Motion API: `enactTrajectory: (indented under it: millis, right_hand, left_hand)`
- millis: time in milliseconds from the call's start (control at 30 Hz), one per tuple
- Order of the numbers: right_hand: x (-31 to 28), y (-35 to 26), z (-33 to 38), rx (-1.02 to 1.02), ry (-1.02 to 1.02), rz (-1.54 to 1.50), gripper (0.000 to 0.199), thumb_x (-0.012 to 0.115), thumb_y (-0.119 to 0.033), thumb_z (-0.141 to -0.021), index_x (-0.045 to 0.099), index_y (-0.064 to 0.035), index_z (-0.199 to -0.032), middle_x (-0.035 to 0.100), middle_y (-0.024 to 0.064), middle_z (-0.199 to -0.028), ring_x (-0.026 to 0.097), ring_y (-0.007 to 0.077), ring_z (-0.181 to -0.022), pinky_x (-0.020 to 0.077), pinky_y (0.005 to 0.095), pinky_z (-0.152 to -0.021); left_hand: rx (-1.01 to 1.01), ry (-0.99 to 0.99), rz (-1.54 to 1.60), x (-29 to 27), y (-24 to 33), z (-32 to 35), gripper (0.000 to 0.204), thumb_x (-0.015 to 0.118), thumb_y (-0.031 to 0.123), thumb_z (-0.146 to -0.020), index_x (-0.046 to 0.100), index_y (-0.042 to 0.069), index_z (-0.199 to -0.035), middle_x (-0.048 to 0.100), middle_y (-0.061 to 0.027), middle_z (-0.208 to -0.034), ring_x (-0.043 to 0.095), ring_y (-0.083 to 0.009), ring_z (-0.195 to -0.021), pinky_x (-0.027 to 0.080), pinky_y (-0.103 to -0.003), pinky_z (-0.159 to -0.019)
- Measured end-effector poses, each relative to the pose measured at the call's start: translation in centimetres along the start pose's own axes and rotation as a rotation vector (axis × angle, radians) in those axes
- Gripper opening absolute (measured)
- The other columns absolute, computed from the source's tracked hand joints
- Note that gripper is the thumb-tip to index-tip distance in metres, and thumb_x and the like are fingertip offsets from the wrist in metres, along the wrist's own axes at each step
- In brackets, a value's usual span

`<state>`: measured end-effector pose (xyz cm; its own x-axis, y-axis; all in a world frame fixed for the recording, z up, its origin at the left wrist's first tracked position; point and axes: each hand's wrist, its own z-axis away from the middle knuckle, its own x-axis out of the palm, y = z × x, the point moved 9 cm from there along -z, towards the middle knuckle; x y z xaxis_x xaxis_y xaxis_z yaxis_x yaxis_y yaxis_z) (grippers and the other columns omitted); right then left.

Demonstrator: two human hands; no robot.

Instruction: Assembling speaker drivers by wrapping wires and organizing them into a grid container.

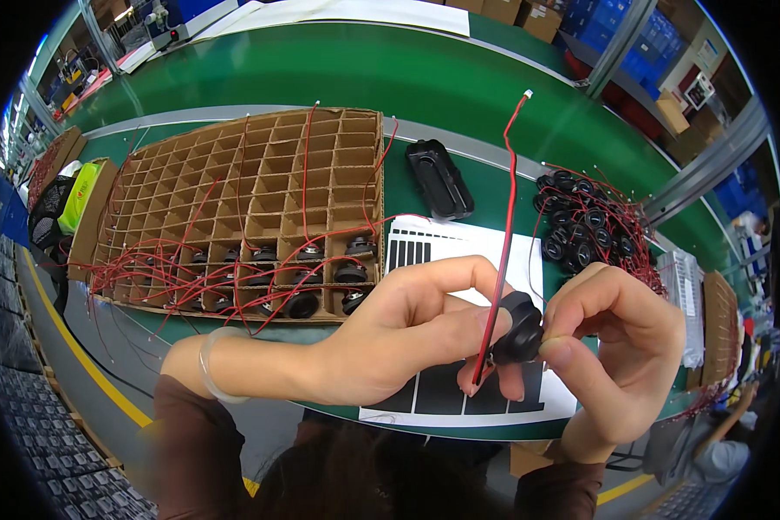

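Observation:
A small round black speaker [520,328] is held up over the front of the green bench, its side turned to me. Its red and black wire [510,186] rises past my left thumb to a small white connector at the tip. My left hand [407,334] grips the speaker from the left between thumb and fingers, with some fingertips showing beneath it. From the right, my right hand [624,347] pinches the speaker's edge with thumb and forefinger; the other fingers are curled. Under both hands lie white sheets printed with black blocks [442,390].
A divided cardboard box [380,173] on the left holds several wired speakers in its nearer cells. Behind the sheets lies a black oblong plastic housing [440,180]. More speakers [581,221] are heaped at the right. Beyond runs a green belt [364,69]; another person's arm [732,416] shows far right.

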<state>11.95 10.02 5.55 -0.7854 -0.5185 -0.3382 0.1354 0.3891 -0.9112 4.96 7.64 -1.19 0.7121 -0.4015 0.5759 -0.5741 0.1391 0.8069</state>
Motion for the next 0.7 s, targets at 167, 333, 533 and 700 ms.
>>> enactTrajectory:
  millis: [167,333,533,700]
  right_hand:
    - [0.0,0.0,0.0,0.009,0.011,-0.006,0.011,0.055,-0.001,-0.060,0.048,0.0038,-0.067,0.048,0.0087,-0.066,0.044,0.0090,-0.057,0.0337,0.0155,-0.050]
    - [-0.1,0.0,0.2,0.019,0.043,-0.007,0.012,0.055,-0.001,-0.059,0.048,0.0035,-0.067,0.049,0.0088,-0.066,0.044,0.0096,-0.057,0.0330,0.0162,-0.051]
    - [-0.2,-0.5,0.5,-0.024,0.097,0.032,0.013,0.056,-0.002,-0.058,0.047,0.0026,-0.066,0.049,0.0083,-0.063,0.044,0.0101,-0.056,0.0331,0.0168,-0.051]
    - [-0.2,-1.0,0.8,-0.065,0.151,0.062,0.014,0.057,-0.002,-0.056,0.046,0.0013,-0.064,0.049,0.0086,-0.062,0.044,0.0106,-0.056,0.0327,0.0175,-0.050]
  left_hand:
    - [0.023,-0.014,0.006,-0.1,0.0,-0.1,0.040,0.049,0.030,-0.077,0.040,-0.006,-0.093,0.053,-0.0137,-0.078,0.053,-0.0146,-0.060,0.041,-0.021,-0.049]
    - [0.033,-0.040,0.008,0.0,-0.1,-0.2,0.039,0.048,0.029,-0.078,0.039,-0.006,-0.094,0.053,-0.0150,-0.079,0.054,-0.0152,-0.062,0.041,-0.021,-0.051]
    - [0.031,-0.035,0.030,0.2,0.0,0.1,0.035,0.048,0.025,-0.078,0.038,-0.004,-0.094,0.053,-0.0158,-0.082,0.053,-0.0145,-0.065,0.041,-0.022,-0.053]
    - [0.044,-0.040,0.071,0.1,-0.1,0.3,0.032,0.050,0.018,-0.076,0.038,-0.005,-0.095,0.053,-0.0152,-0.084,0.051,-0.0127,-0.065,0.040,-0.021,-0.055]
